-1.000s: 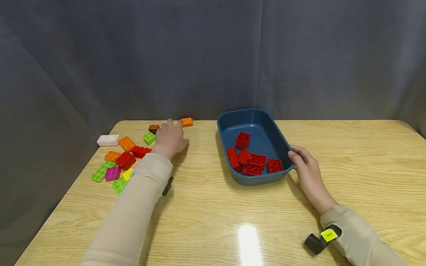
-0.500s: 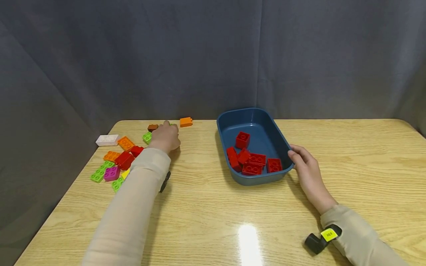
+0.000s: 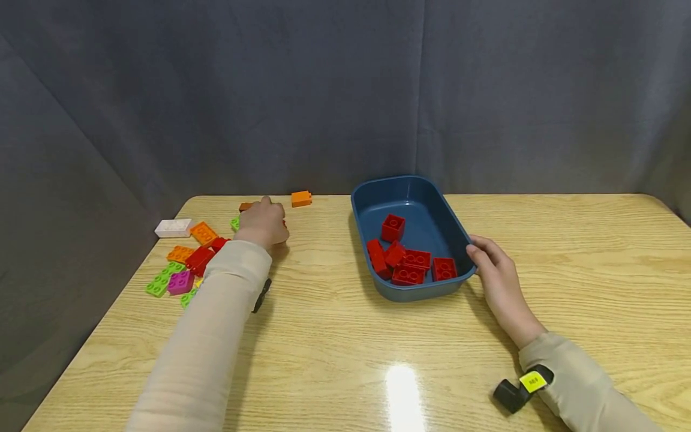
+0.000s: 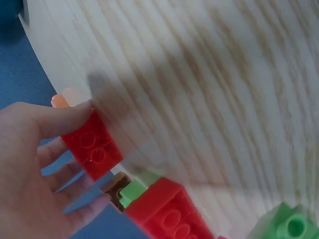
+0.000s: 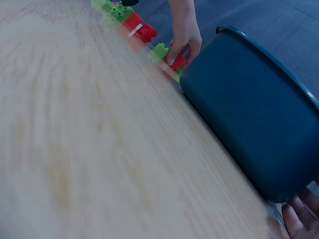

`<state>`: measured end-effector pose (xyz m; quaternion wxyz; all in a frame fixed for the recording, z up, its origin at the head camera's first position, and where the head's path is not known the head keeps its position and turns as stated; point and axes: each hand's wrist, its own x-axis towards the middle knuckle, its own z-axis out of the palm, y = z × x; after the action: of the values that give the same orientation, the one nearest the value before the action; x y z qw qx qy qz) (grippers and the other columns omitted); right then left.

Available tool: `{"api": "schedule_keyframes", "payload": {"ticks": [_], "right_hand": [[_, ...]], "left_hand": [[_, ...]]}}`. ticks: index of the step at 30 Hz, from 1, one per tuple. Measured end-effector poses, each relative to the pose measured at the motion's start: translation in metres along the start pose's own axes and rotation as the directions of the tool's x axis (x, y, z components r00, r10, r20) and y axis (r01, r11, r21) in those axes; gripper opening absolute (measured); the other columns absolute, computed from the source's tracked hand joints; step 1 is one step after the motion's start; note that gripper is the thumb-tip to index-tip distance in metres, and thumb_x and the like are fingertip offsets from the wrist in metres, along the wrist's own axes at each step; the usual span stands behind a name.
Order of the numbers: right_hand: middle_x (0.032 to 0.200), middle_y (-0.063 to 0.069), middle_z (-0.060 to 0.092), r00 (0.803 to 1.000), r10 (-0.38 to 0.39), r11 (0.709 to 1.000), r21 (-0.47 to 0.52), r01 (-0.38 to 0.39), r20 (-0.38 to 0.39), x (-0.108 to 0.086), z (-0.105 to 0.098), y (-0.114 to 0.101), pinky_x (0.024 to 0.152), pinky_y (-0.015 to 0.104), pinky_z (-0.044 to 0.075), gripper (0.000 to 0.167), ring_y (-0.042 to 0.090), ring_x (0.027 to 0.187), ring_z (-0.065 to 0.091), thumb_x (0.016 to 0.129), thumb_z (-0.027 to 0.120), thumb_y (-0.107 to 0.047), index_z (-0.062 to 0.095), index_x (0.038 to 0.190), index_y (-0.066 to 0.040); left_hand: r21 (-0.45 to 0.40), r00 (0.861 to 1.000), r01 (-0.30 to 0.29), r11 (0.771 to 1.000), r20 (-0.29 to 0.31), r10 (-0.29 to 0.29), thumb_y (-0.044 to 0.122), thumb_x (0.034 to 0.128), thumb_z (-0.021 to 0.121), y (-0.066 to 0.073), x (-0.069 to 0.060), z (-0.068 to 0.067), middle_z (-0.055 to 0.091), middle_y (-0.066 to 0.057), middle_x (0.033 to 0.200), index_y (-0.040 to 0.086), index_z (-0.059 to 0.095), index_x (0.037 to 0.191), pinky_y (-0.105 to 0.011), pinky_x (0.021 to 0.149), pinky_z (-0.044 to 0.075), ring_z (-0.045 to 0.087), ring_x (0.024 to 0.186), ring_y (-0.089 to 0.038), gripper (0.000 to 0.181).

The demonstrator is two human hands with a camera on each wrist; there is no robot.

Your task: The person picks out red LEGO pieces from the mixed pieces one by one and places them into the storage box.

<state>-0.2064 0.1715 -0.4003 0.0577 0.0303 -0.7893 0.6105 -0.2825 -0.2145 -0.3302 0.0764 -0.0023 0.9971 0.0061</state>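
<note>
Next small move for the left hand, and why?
Likely lift the red brick toward the blue bin. The left hand pinches it near loose bricks, the right hand grips the bin, and the bricks visible inside are all red.

Red brick (image 4: 93, 144) in left fingers (image 4: 65, 118); red bricks (image 3: 408, 275) in blue bin (image 3: 418, 293).

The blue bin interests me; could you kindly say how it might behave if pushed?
The blue bin would probably slide rather than tip, being broad and low. It looks stiff, showing no bend at the right hand. The red bricks lie loose inside, so might shift.
</note>
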Motion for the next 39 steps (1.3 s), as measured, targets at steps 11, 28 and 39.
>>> {"api": "schedule_keyframes", "payload": {"ticks": [11,28,39], "right_hand": [[0.138,0.012,0.050,1.000,0.007,0.999,-0.039,-0.007,0.013,0.001,-0.002,0.000,0.089,0.015,0.040,0.051,0.003,0.111,0.048,0.107,0.040,-0.037,0.049,0.142,-0.001],[0.137,0.010,0.050,1.000,0.014,1.000,-0.020,-0.014,0.014,-0.001,-0.005,-0.001,0.091,0.015,0.039,0.051,0.005,0.114,0.047,0.107,0.040,-0.037,0.049,0.141,-0.001],[0.135,0.008,0.051,1.000,0.007,1.000,-0.015,-0.007,0.015,-0.001,-0.005,-0.002,0.090,0.014,0.040,0.050,0.004,0.113,0.048,0.107,0.040,-0.036,0.049,0.141,0.000]], "left_hand": [[0.116,0.999,0.002,0.993,0.037,-0.006,0.018,0.0943,0.063,-0.001,-0.002,-0.002,0.056,-0.024,0.125,-0.004,0.052,0.135,-0.054,0.093,0.048,0.056,0.112,-0.038,0.048],[0.267,0.993,-0.092,0.959,-0.051,0.109,0.027,0.0976,0.064,0.009,0.002,0.005,0.065,-0.019,0.118,0.004,0.051,0.138,-0.049,0.086,0.052,0.065,0.101,-0.036,0.048],[0.310,0.923,-0.197,0.930,-0.262,0.283,0.009,0.0919,0.071,0.018,0.004,0.001,0.059,-0.017,0.121,0.005,0.054,0.133,-0.047,0.092,0.051,0.057,0.112,-0.035,0.044]]}}
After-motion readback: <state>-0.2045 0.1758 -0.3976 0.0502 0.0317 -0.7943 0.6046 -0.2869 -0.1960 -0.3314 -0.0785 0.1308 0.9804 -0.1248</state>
